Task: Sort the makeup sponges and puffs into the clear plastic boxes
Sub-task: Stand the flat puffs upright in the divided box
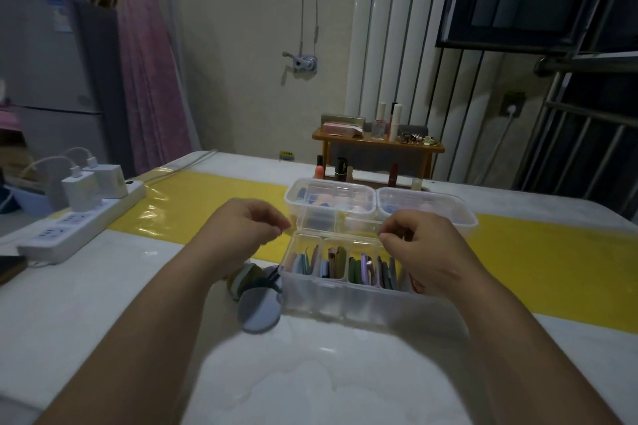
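A clear divided box (348, 297) stands in front of me, with several coloured flat puffs (345, 266) upright in its compartments. Its clear lid (340, 222) is tilted up at the back. My left hand (247, 226) pinches at the lid's left corner and my right hand (426, 248) pinches at its right corner. Loose puffs lie on the table left of the box: a blue-grey round one (259, 309) and greenish ones (241, 278) partly under my left wrist. Behind stand two open clear boxes, the left box (293, 198) and the right box (466, 217), holding pink and blue sponges.
A white power strip (79, 221) with two chargers lies at the table's left. A yellow strip (193, 203) crosses the white table. Lipsticks (341, 169) stand behind the boxes, below a small wooden shelf (378, 146) of cosmetics. A dark flat object (10, 267) is at the left edge.
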